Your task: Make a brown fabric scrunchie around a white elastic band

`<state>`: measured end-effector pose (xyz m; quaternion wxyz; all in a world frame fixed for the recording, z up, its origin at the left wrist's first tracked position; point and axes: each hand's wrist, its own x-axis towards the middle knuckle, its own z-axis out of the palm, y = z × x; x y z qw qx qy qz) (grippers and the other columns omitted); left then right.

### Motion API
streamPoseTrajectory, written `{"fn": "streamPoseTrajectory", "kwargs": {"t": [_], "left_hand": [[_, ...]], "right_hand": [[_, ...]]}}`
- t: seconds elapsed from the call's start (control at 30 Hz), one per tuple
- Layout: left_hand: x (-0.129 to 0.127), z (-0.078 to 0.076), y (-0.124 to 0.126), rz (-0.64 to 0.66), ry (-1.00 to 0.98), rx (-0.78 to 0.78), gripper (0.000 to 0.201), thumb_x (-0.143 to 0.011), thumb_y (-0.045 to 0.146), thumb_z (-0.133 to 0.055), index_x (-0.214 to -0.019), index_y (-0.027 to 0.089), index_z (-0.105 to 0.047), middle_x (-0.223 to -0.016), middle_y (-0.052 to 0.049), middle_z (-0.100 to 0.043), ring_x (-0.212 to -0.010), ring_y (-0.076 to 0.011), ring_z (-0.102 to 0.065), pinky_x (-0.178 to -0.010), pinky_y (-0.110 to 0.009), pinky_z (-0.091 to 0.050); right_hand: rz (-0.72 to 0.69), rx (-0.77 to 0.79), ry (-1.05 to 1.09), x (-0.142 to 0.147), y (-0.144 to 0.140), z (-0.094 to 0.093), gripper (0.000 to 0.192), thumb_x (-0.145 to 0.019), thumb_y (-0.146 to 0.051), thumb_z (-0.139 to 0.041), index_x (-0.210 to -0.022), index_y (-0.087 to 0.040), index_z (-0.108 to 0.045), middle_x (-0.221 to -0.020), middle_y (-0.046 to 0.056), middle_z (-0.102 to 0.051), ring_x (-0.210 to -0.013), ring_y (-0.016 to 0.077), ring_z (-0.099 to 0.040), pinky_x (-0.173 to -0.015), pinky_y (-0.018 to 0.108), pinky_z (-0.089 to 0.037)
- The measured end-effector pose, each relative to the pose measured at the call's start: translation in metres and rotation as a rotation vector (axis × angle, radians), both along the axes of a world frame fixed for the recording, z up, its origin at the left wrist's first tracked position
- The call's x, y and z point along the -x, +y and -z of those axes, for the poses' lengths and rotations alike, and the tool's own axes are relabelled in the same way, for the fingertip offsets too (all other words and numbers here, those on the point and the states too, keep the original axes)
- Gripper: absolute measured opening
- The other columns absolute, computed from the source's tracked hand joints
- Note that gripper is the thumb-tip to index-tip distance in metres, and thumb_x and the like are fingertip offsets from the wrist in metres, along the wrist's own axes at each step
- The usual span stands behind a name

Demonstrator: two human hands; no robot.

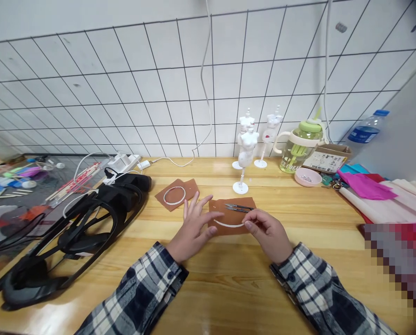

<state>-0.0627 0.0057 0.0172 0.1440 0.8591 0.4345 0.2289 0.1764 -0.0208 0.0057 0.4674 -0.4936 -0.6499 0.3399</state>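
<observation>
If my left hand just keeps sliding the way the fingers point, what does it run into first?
The left hand points up and slightly right, away from you. Its fingertips already touch the brown leather piece; past that edge, the next thing looks like the small white mannequin's round base, though depth is hard to judge.
</observation>
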Motion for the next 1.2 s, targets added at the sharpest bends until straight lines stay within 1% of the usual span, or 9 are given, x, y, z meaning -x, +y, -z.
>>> {"fn": "streamPoseTrajectory", "kwargs": {"t": [0.2,0.33,0.43,0.5,0.63,0.73,0.83,0.93,1.2], "left_hand": [[-0.002,0.002,0.001,-0.098,0.014,-0.120,0.022,-0.094,0.032,-0.045,-0.086,0.023,-0.064,-0.137,-0.004,-0.048,-0.141,-0.0276,-0.018,-0.112,-0.060,-0.006],[-0.003,-0.005,-0.004,-0.089,0.103,-0.284,0.015,-0.090,0.027,-0.051,-0.085,0.026,-0.066,-0.122,-0.002,-0.059,-0.133,-0.0270,-0.033,-0.112,-0.060,-0.001],[-0.006,-0.012,-0.011,-0.013,0.193,-0.370,0.016,-0.089,0.025,-0.052,-0.088,0.031,-0.068,-0.116,0.000,-0.063,-0.123,-0.0261,-0.043,-0.111,-0.061,0.004],[-0.009,-0.015,-0.014,-0.001,0.186,-0.360,0.017,-0.089,0.026,-0.052,-0.089,0.032,-0.069,-0.111,-0.001,-0.065,-0.114,-0.0246,-0.048,-0.111,-0.060,0.003],[-0.009,-0.013,-0.012,-0.038,0.056,-0.197,0.018,-0.089,0.035,-0.055,-0.083,0.030,-0.071,-0.097,-0.002,-0.066,-0.102,-0.0216,-0.054,-0.112,-0.056,-0.006],[-0.008,-0.002,-0.002,0.023,-0.052,-0.036,0.020,-0.091,0.036,-0.052,-0.099,0.029,-0.069,-0.104,-0.003,-0.067,-0.101,-0.0192,-0.058,-0.112,-0.049,-0.017],[-0.005,0.012,0.007,0.063,-0.090,0.049,0.030,-0.095,0.030,-0.044,-0.119,0.028,-0.062,-0.109,-0.004,-0.069,-0.104,-0.0176,-0.060,-0.110,-0.043,-0.026],[-0.001,0.019,0.014,0.064,0.030,0.048,0.023,-0.091,0.028,-0.050,-0.105,0.030,-0.069,-0.100,-0.001,-0.072,-0.100,-0.0184,-0.061,-0.111,-0.049,-0.019],[0.013,0.021,0.024,-0.015,0.055,0.079,0.018,-0.087,0.032,-0.057,-0.095,0.030,-0.073,-0.104,-0.003,-0.070,-0.102,-0.0210,-0.059,-0.103,-0.045,-0.028]], "right_hand": [[0.066,-0.039,-0.095,-0.001,0.003,0.005,0.018,-0.087,-0.034,-0.055,-0.082,-0.019,-0.064,-0.077,0.002,-0.061,-0.065,0.0140,-0.055,-0.057,0.025,-0.045],[0.369,-0.341,-0.266,0.002,-0.001,-0.002,0.038,-0.086,-0.029,-0.053,-0.122,-0.019,-0.054,-0.112,0.012,-0.062,-0.095,0.0230,-0.060,-0.076,0.036,-0.052],[0.142,-0.622,-0.490,0.013,-0.009,-0.007,0.054,-0.085,-0.029,-0.055,-0.137,-0.020,-0.042,-0.129,0.012,-0.057,-0.125,0.0288,-0.046,-0.106,0.052,-0.034],[-0.038,-0.633,-0.593,0.023,-0.012,-0.005,0.049,-0.086,-0.032,-0.056,-0.133,-0.023,-0.047,-0.121,0.009,-0.063,-0.123,0.0280,-0.049,-0.111,0.056,-0.022],[-0.070,-0.462,-0.562,0.032,-0.010,0.002,0.022,-0.093,-0.026,-0.047,-0.105,-0.025,-0.066,-0.086,0.000,-0.072,-0.082,0.0150,-0.064,-0.110,0.046,-0.028],[-0.080,-0.314,-0.576,0.025,0.000,-0.007,0.022,-0.092,-0.027,-0.048,-0.092,-0.023,-0.070,-0.082,0.002,-0.071,-0.078,0.0156,-0.061,-0.087,0.033,-0.044],[-0.021,-0.150,-0.624,0.016,0.015,-0.024,0.018,-0.085,-0.028,-0.054,-0.082,-0.022,-0.070,-0.073,0.002,-0.068,-0.072,0.0172,-0.058,-0.067,0.029,-0.042],[-0.144,0.127,-0.504,0.014,0.030,-0.031,0.021,-0.083,-0.030,-0.052,-0.075,-0.021,-0.069,-0.062,-0.001,-0.063,-0.059,0.0132,-0.054,-0.056,0.024,-0.037],[-0.183,0.341,-0.459,0.039,0.036,0.002,0.030,-0.082,-0.040,-0.053,-0.066,-0.019,-0.067,-0.061,0.000,-0.065,-0.059,0.0129,-0.056,-0.053,0.023,-0.035]]}}
